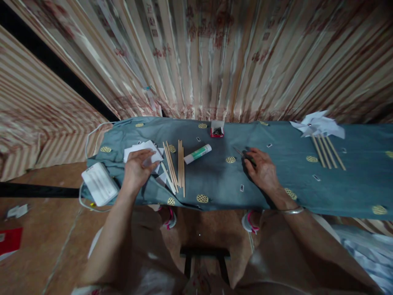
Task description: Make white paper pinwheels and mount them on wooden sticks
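My left hand (138, 169) rests on a loose pile of white paper pieces (153, 150), fingers bent over them; whether it grips one is unclear. On the right, my right hand (260, 167) is closed round a thin pointed tool (239, 152) with a dark handle, its tip pointing left. Several wooden sticks (181, 168) lie between the hands, next to a white stick-like item (168, 178). A white and green glue stick (198, 154) lies slanted beside them. Behind it stands an opened small red box (217, 131) with dark small items inside.
White paper pinwheels (322, 124) on several sticks lie at the right of the cloth-covered table (353, 192). A white device (100, 184) with a cable sits at the left edge. Striped curtain (199, 61) hangs behind; a black stool (204, 252) is below.
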Demonstrator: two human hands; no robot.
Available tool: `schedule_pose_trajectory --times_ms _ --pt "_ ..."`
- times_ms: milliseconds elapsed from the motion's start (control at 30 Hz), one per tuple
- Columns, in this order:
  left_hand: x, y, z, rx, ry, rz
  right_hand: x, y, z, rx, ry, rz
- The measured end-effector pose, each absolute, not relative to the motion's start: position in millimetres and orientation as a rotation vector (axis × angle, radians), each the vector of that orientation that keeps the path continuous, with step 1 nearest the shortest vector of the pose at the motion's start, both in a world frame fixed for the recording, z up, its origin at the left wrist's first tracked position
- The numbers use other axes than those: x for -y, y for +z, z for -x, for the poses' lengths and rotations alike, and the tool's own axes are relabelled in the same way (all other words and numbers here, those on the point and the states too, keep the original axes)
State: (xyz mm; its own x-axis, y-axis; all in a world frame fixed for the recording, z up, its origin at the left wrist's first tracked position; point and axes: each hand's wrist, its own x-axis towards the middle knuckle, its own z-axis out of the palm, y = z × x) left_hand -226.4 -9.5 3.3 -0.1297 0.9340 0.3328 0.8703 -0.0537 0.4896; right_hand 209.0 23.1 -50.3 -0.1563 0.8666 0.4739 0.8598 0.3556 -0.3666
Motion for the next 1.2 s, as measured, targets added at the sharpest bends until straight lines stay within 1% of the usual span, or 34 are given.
schedule_pose_trajectory --times_ms 100,167,367,500,867,933,1033,1100,1200 --pt "10.5 -4.6 230.9 -2.134 0.776 -2.033 -22.5 -49.0 -209.0 2.008 0.02 1.488" --pt "11.1 -6.9 233.9 -2.143 0.746 -2.046 -21.9 -48.2 -209.1 2.01 0.017 1.482" --pt "13.6 -5.9 239.9 -2.053 0.843 -2.034 -22.3 -47.4 -208.5 1.996 0.036 1.499" --pt "16.7 -3.5 240.1 -2.042 0.849 -2.001 -23.2 -48.1 -208.1 2.003 0.046 1.488" --pt "20.0 3.0 225.9 -2.257 0.843 -1.878 -24.1 -48.3 -208.2 2.036 0.048 1.456" --pt "20.5 6.2 221.1 -2.236 0.897 -1.887 -24.0 -47.5 -207.3 2.033 0.065 1.457" --pt "22.9 12.8 210.1 -2.144 1.098 -1.965 -23.5 -46.2 -205.8 2.024 0.081 1.457" --pt "26.2 17.8 197.8 -2.034 1.245 -2.046 -23.0 -45.2 -205.0 2.02 0.086 1.455" --pt "33.1 22.9 169.6 -1.769 1.286 -2.231 -22.2 -43.6 -204.0 2.022 0.103 1.453"
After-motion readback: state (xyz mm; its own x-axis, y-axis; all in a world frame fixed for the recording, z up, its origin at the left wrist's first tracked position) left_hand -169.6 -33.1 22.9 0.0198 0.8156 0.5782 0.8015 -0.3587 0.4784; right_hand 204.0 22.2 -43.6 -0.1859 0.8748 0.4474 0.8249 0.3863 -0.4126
